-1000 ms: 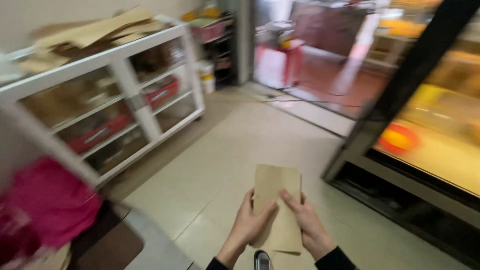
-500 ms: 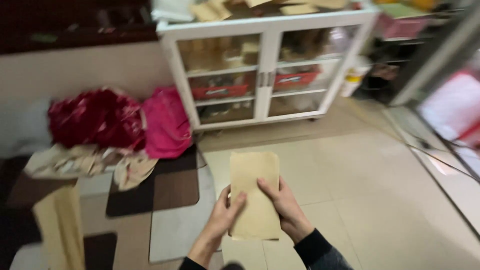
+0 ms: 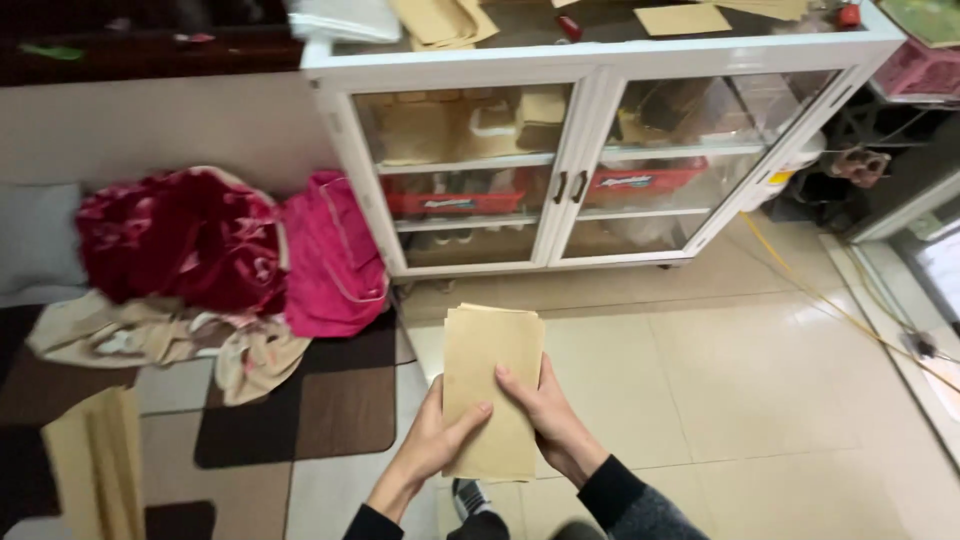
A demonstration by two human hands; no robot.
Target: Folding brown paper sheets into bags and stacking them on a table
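The white glass-fronted cabinet (image 3: 590,150) has drawn nearer — left hand (image 3: 432,440) and right hand (image 3: 548,420) clasp flat tan paper sheets (image 3: 490,385).

- We've got a cabinet (image 3: 590,150) against the wall, papers (image 3: 680,18) on top of it.
- Pile of blankets (image 3: 200,240) sits left of it, on the rug (image 3: 330,410).
- Paper stack (image 3: 492,390) in both hands, in front of the cabinet.

White glass-door cabinet (image 3: 585,160) stands at the wall, tan paper sheets (image 3: 683,18) scattered on top, red boxes (image 3: 640,183) on its middle shelf. Left of the cabinet, a pink and crimson cloth heap (image 3: 230,250) slumps on a brown-and-grey mat (image 3: 330,400). Beige floor tiles (image 3: 780,400) spread before it.
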